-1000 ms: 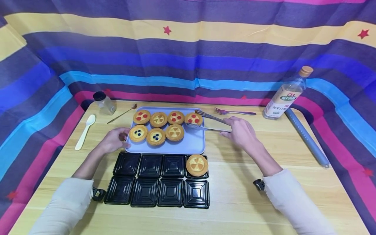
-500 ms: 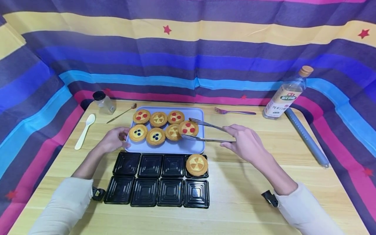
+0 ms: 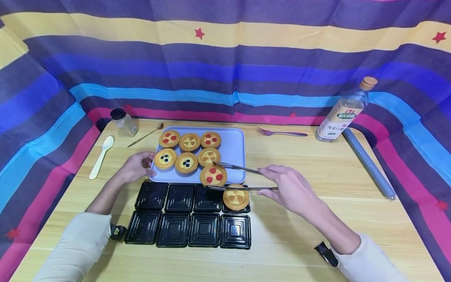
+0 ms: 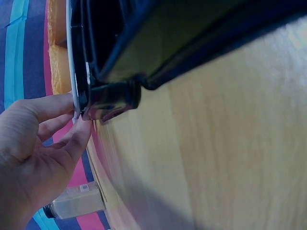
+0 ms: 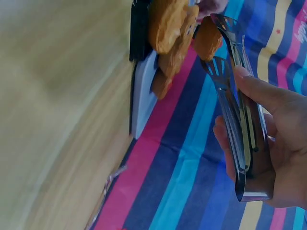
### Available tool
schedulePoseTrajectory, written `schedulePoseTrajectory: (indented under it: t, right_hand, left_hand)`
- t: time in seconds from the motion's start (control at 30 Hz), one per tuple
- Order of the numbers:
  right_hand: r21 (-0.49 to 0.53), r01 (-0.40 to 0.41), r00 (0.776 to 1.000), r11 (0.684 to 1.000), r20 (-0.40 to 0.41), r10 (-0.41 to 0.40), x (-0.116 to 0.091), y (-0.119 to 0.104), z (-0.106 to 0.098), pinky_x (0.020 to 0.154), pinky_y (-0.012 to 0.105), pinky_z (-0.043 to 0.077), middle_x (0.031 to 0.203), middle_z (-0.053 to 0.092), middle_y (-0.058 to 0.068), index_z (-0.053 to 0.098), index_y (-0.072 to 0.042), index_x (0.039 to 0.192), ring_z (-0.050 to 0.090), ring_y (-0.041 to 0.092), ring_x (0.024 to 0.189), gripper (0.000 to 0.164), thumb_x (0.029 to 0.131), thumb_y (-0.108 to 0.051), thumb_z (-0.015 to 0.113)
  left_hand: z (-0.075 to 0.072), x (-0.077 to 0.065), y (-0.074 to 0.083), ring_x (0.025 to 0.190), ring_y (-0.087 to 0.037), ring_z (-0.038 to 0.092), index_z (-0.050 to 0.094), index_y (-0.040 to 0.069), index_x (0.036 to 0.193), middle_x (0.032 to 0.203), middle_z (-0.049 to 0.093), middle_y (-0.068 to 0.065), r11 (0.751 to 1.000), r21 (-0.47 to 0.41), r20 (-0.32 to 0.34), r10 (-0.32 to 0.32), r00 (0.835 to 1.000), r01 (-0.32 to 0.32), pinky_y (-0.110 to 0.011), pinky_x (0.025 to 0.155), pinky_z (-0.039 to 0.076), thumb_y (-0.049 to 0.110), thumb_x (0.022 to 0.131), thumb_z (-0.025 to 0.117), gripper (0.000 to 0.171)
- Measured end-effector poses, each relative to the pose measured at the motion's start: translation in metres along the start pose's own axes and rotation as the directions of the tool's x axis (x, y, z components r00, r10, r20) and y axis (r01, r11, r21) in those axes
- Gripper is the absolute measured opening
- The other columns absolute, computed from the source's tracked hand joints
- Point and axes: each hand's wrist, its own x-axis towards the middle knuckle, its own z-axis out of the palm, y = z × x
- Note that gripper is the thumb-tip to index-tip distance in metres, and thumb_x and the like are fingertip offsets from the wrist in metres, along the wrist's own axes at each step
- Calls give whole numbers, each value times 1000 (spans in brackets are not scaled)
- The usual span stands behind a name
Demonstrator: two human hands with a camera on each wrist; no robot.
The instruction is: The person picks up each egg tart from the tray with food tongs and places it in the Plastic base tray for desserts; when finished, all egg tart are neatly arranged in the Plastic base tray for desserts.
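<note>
My right hand (image 3: pixel 290 188) grips metal tongs (image 5: pixel 242 120), whose tips hold a tart with red dots (image 3: pixel 213 176). That tart hangs above the front edge of a light purple tray (image 3: pixel 234 147). At the tray's left edge, my left hand (image 4: pixel 45 143) pinches the rim between thumb and fingers. Several more tarts lie on the tray, including one with dark berries (image 3: pixel 186 163) and one with a fan pattern (image 3: pixel 209 156). In front stand two rows of square black plastic boxes (image 3: pixel 174 230). The back right box bears a fan-patterned tart (image 3: pixel 236 198).
Left of the tray are a white spoon (image 3: pixel 101 157), a small jar with a black lid (image 3: pixel 125 123) and a thin stirring stick (image 3: pixel 145 135). To the right lie a purple fork (image 3: pixel 282 133), a vinegar bottle (image 3: pixel 341 111) and a grey tube (image 3: pixel 368 164). A striped cloth (image 3: pixel 232 70) hangs behind.
The tongs have lifted the red-dotted tart from the tray's back right corner and carried it forward and left, toward the black boxes. My left hand has stayed at the tray's edge.
</note>
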Motion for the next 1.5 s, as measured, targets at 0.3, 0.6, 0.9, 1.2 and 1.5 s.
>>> schedulePoseTrajectory:
  t: [0.3, 0.6, 0.9, 1.2, 1.5]
  right_hand:
    - [12, 47, 999, 999, 12, -47, -10, -7, 15, 86, 41, 55, 109, 71, 10, 69, -7, 114, 68, 27, 98, 59, 66, -37, 83]
    - [29, 85, 996, 996, 9, -85, -16, -11, 32, 83, 38, 56, 107, 71, 9, 69, -9, 114, 69, 23, 94, 58, 65, -36, 84]
    - [9, 74, 997, 997, 35, -74, -18, -12, 38, 87, 38, 54, 107, 71, 7, 68, -9, 114, 68, 22, 96, 59, 65, -37, 84]
    - [23, 65, 997, 998, 40, -66, -18, -12, 40, 90, 41, 53, 109, 71, 8, 68, -8, 115, 67, 24, 100, 61, 64, -37, 84]
    - [38, 64, 995, 997, 68, -67, -18, -14, 34, 89, 40, 54, 111, 69, 9, 66, -6, 118, 67, 24, 98, 66, 63, -39, 84]
  left_hand:
    - [-1, 1, 1, 97, -31, 55, 46, -7, 131, 110, 58, -23, 1000, 8, 6, 0, 1000, 0, -27, 72, 47, 3, 73, 74, 65]
    - [0, 0, 1, 97, -31, 56, 47, -8, 130, 109, 59, -22, 1000, 1, -2, 5, 1000, -5, -26, 72, 47, 2, 72, 74, 65]
    - [2, 1, -1, 97, -31, 56, 47, -8, 131, 110, 58, -22, 1000, -17, 0, 3, 1000, -3, -25, 72, 48, 1, 73, 73, 64]
    - [0, -1, 1, 97, -31, 56, 47, -8, 131, 110, 59, -22, 1000, 4, -2, 8, 1000, -8, -27, 73, 47, 2, 73, 74, 64]
    - [0, -1, 2, 97, -31, 56, 48, -8, 130, 109, 59, -22, 1000, 4, 1, 7, 1000, -7, -27, 73, 46, 3, 73, 74, 64]
